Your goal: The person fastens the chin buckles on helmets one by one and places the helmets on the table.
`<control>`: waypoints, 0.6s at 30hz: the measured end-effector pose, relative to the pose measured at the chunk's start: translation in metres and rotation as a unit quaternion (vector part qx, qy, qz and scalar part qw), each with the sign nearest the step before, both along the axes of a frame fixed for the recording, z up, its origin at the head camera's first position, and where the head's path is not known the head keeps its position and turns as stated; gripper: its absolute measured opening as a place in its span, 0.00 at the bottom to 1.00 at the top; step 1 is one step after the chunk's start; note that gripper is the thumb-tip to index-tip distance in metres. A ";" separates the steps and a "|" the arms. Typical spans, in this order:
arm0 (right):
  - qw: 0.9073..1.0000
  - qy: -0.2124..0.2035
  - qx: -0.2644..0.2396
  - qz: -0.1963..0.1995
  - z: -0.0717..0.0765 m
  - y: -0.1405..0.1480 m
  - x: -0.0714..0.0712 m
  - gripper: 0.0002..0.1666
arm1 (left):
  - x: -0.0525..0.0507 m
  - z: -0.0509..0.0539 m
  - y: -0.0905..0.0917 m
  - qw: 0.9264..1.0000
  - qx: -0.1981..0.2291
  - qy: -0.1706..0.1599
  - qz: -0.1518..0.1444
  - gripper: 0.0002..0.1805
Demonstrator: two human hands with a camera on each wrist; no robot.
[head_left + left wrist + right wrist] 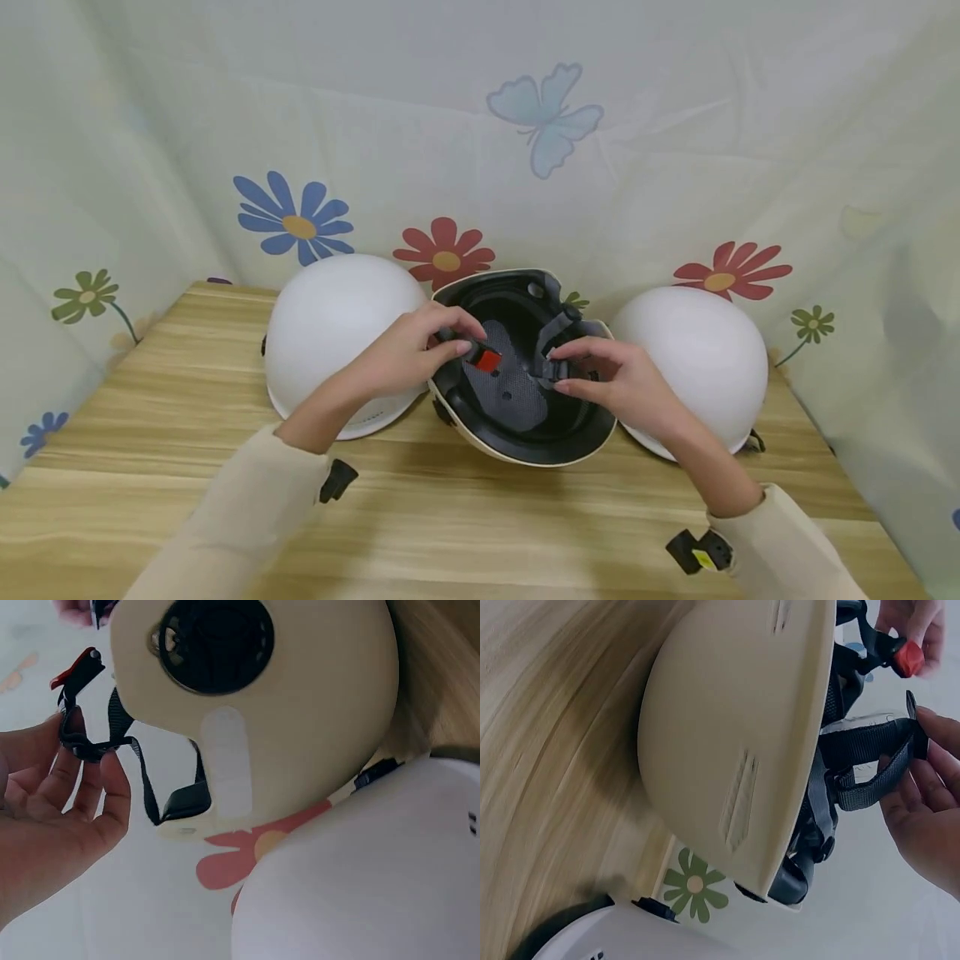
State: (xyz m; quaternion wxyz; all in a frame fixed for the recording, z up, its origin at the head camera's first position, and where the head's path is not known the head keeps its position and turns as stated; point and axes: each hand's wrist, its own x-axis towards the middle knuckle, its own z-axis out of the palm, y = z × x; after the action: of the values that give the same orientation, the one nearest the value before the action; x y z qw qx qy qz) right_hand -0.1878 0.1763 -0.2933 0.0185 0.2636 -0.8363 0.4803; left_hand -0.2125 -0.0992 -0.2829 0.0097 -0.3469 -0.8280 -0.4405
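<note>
An upturned cream helmet (510, 454) lies on the table, its black padded inside facing up. Above its left side, my left hand (408, 346) pinches a black chin strap whose buckle (487, 360) has a red part. In the left wrist view that strap (142, 769) loops from the fingers to the helmet shell (322, 690). My right hand (626, 379) pinches the other black strap (553, 369) above the helmet's right side. The right wrist view shows this webbing (866, 746) doubled between thumb and fingers. The two strap ends are apart.
A white helmet (337, 325) sits dome up at the left, close beside the cream one. Another white helmet (697, 358) stands at the right. Behind them hangs a flower-printed curtain (360, 117). The wood-grain table (450, 533) extends in front.
</note>
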 end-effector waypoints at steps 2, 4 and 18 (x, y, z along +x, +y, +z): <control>1.000 0.001 -0.005 0.006 -0.001 -0.003 0.000 0.18 | 0.000 -0.002 0.003 1.000 0.007 -0.014 -0.003 0.10; 1.000 0.001 -0.011 0.013 -0.003 -0.005 0.000 0.18 | 0.000 -0.004 0.006 0.999 0.015 -0.029 -0.001 0.10; 1.000 0.007 -0.023 0.014 -0.006 -0.019 0.001 0.17 | 0.008 -0.003 0.017 0.996 0.046 -0.077 0.027 0.10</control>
State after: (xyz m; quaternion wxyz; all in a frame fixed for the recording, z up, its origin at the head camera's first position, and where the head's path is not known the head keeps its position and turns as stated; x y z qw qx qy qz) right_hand -0.1871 0.1570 -0.2990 0.0236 0.2778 -0.8210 0.4982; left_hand -0.2045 -0.0824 -0.2860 -0.0257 -0.2885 -0.8141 -0.5033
